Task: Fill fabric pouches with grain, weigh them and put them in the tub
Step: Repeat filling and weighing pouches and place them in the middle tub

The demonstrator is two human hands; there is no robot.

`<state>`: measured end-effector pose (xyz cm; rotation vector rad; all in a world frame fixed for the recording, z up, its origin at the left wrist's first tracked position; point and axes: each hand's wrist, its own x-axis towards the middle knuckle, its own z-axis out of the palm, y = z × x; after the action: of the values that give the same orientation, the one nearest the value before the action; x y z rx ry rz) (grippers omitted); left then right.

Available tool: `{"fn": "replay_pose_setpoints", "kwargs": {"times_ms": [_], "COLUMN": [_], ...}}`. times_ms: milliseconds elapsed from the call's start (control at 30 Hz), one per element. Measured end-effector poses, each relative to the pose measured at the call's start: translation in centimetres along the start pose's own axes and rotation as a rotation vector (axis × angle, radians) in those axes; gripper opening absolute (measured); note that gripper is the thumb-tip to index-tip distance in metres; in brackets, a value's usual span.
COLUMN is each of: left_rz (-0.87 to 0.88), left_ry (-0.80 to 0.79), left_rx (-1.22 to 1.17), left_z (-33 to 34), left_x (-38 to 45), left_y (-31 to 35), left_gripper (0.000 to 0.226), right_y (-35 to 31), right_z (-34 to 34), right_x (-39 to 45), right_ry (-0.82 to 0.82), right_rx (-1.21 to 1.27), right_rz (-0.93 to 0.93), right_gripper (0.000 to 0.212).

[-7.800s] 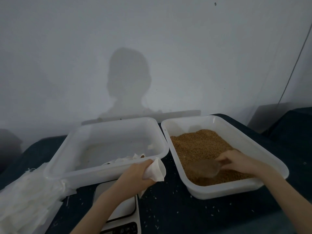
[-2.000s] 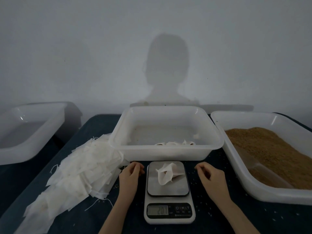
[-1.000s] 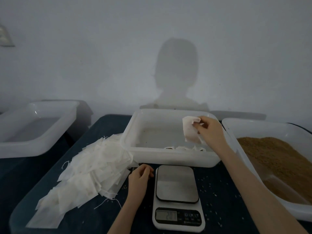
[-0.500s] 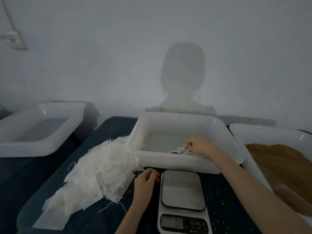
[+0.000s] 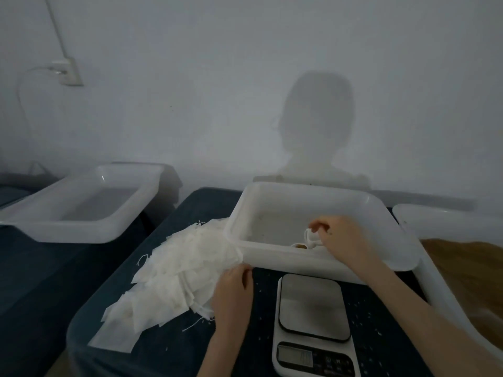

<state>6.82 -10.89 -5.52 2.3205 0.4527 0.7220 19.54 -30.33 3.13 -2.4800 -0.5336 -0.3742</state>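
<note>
My right hand (image 5: 340, 238) reaches into the white middle tub (image 5: 275, 255) and grips a filled fabric pouch (image 5: 309, 236) just above the tub's floor, beside another filled pouch (image 5: 299, 245). My left hand (image 5: 234, 289) lies at the right edge of the heap of empty white pouches (image 5: 177, 276), its curled fingertips touching the heap; whether it pinches one is unclear. The digital scale (image 5: 313, 303) stands in front of the tub with a bare plate. Brown grain (image 5: 468, 257) fills the tub on the right (image 5: 408, 210).
An empty white tub (image 5: 81, 208) sits at the far left on a lower dark surface. Loose grains dot the dark cloth (image 5: 375, 317) around the scale. A wall socket (image 5: 68, 73) with a cable hangs at the upper left.
My right hand lifted the filled pouch off the scale and carried it down into the middle tub. My left hand slid left from beside the scale to the pouch heap.
</note>
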Motion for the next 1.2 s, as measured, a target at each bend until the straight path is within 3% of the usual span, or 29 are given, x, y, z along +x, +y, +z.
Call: {"fn": "replay_pose_setpoints", "kwargs": {"times_ms": [133, 233, 333, 467, 600, 833, 1033, 1200], "left_rz": [0.017, 0.053, 0.172, 0.254, 0.310, 0.020, -0.116, -0.218], "left_ry": [0.198, 0.107, -0.063, -0.086, 0.062, 0.177, -0.113, -0.270], "left_rx": [0.196, 0.494, 0.637, 0.741, 0.561, -0.059, -0.563, -0.676], "left_z": [-3.5, -5.2, -5.7, -6.5, -7.7, -9.3, -7.9, -4.7], "left_x": [2.3, 4.5, 5.7, 6.0, 5.3, 2.6, 0.8, -1.7], "left_y": [-2.7, -4.5, -5.4, -5.1, -3.7, 0.1, 3.7, 5.2], "left_gripper": [0.036, 0.048, 0.027, 0.015, 0.013, 0.016, 0.020, 0.017], "right_y": [-0.9, -1.1, -1.1, -1.4, -1.7, -3.0, -5.2, -5.2], "right_z": [0.6, 0.8, 0.6, -0.2, -0.2, 0.4, 0.8, 0.6], "right_x": [-3.7, -6.0, -7.5, -8.6, -9.9, -11.0, -11.0, -11.5], "right_ry": [0.162, 0.180, 0.299, 0.350, 0.271, -0.121, -0.363, -0.331], "right_rx": [-0.240, -0.233, -0.240, -0.209, -0.129, 0.124, 0.807, 0.916], "right_rz": [-0.143, -0.192, -0.301, -0.354, -0.304, -0.111, 0.194, 0.283], "right_gripper": [0.018, 0.012, 0.018, 0.014, 0.024, 0.023, 0.023, 0.017]}}
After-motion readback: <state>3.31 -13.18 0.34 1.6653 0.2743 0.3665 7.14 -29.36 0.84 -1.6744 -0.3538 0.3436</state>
